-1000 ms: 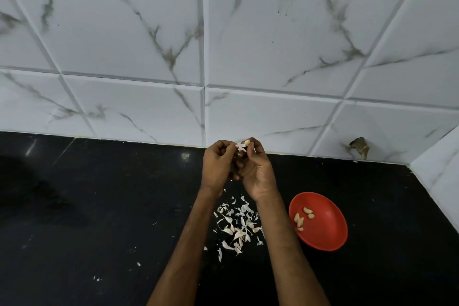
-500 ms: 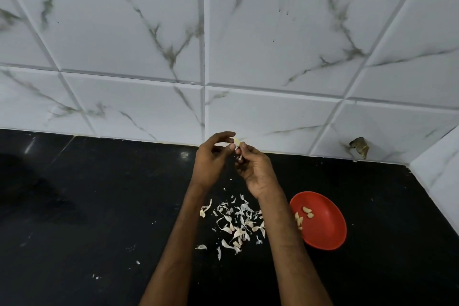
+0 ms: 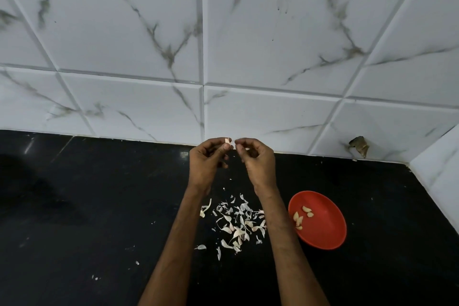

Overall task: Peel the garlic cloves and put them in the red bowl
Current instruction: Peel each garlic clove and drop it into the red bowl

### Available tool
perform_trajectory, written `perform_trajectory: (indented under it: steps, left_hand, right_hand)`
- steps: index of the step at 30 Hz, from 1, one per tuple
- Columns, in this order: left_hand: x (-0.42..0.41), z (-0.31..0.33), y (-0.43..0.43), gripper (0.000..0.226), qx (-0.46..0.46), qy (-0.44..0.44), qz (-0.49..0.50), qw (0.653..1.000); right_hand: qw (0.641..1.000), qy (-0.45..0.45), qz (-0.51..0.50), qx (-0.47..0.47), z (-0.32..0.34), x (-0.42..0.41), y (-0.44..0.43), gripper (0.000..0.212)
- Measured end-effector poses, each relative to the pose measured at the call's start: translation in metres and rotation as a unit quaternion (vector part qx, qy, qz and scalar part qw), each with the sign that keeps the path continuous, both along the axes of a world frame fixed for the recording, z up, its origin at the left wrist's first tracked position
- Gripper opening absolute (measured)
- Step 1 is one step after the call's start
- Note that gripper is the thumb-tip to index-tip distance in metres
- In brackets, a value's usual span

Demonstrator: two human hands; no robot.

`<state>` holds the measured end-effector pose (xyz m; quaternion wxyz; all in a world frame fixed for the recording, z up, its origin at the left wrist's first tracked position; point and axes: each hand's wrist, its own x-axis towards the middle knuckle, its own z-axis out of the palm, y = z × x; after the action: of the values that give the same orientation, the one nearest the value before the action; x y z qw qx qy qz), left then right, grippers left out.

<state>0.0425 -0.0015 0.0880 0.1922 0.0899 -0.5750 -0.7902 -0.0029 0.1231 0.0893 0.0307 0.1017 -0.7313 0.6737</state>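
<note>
In the head view, a garlic clove (image 3: 227, 141) is pinched at the fingertips of the left hand (image 3: 208, 160), held up over the far part of the black desk (image 3: 74, 206). The right hand (image 3: 258, 160) is held just beside it with fingers curled and thumb and forefinger brought together; whether a scrap of skin is pinched there cannot be told. A scatter of garlic skins (image 3: 238, 225) is seen on the desk between the forearms. To the right, peeled cloves (image 3: 301, 217) are seen lying in the red bowl (image 3: 323, 231).
</note>
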Motion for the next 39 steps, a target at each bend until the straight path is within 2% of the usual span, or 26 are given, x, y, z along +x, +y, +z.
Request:
perform_trajectory:
  steps: [3,13,20,23,26,28,31,35,37,39]
  left_hand:
    - [0.0,-0.001,0.0,0.016,-0.002,0.006,-0.002,1.0]
    - [0.0,-0.002,0.001,0.015,-0.048,0.0,-0.027,0.998]
    - [0.003,-0.001,0.005,0.01,0.041,-0.042,-0.064,0.996]
    - [0.002,0.0,0.004,0.021,0.1,-0.043,-0.082,0.991]
    - [0.0,-0.002,0.0,0.023,0.137,-0.042,-0.076,0.987]
    - [0.0,-0.005,-0.002,0.025,0.152,-0.044,-0.073,0.985]
    - [0.0,-0.011,-0.003,0.03,0.163,-0.06,-0.076,0.982]
    - [0.002,-0.024,-0.002,0.02,0.179,-0.08,-0.068,0.978]
    - [0.003,-0.028,-0.003,0.02,0.173,-0.09,-0.068,0.978]
    - [0.004,-0.033,-0.005,0.02,0.156,-0.099,-0.068,0.98]
  right_hand:
    - [0.999,0.047,0.002,0.017,0.007,0.0,0.002,0.009]
    - [0.995,0.09,0.0,0.038,0.011,0.002,0.002,0.004]
    - [0.987,0.133,0.02,0.085,0.009,0.001,0.002,0.004]
    - [0.991,0.111,0.028,0.062,0.01,0.0,0.003,0.002]
    - [0.997,0.064,0.042,0.002,0.01,-0.002,0.007,0.004]
    - [0.998,0.051,0.046,-0.005,0.004,-0.004,0.01,0.008]
    - [0.999,0.016,0.034,0.036,-0.016,-0.004,0.01,0.013]
    - [0.986,-0.047,0.075,0.143,-0.053,-0.003,0.009,0.025]
    - [0.979,-0.065,0.077,0.178,-0.063,-0.004,0.008,0.024]
    - [0.986,-0.091,0.06,0.124,-0.063,-0.002,0.004,0.021]
